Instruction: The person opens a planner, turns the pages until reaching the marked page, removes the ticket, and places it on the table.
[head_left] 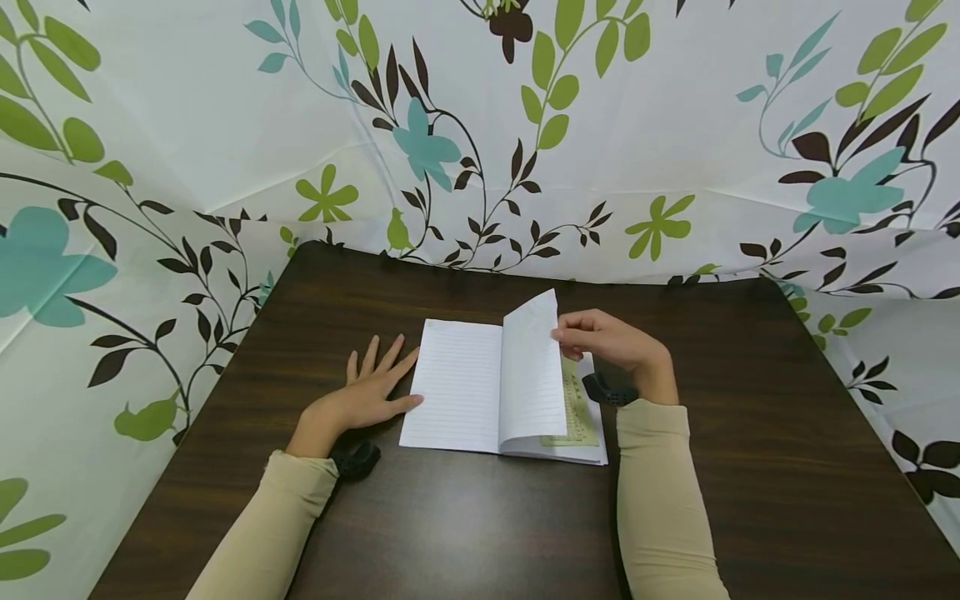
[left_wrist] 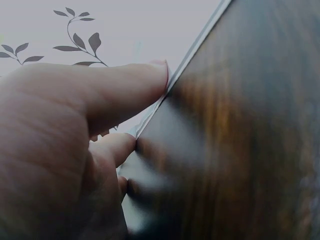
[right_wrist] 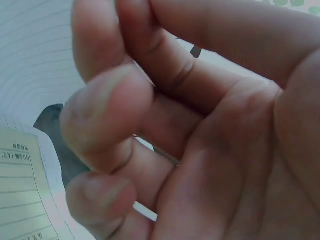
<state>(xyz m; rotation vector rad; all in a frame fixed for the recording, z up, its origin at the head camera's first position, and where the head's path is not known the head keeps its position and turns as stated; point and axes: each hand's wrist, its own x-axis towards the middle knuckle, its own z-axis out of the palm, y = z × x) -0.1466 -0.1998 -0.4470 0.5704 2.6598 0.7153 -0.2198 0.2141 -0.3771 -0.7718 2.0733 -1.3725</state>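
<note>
An open notebook (head_left: 459, 387) with lined white pages lies on the dark table. Its right-hand page (head_left: 531, 371) is lifted and curves upward, the outer edge pinched between the thumb and fingers of my right hand (head_left: 611, 340). Beneath that page a yellow-green printed slip (head_left: 577, 408) shows on the right side of the notebook; the right wrist view shows ruled rows on the slip (right_wrist: 20, 185). My left hand (head_left: 367, 398) rests with fingers spread at the notebook's left edge, thumb and index fingertip touching it. In the left wrist view the thumb (left_wrist: 130, 87) meets the page edge.
The dark wooden table (head_left: 465, 525) extends around the notebook on all sides. Behind it hangs a white cloth (head_left: 480, 217) with leaf and flower prints. Black wrist devices sit at the left wrist (head_left: 356, 460) and the right wrist (head_left: 609, 390).
</note>
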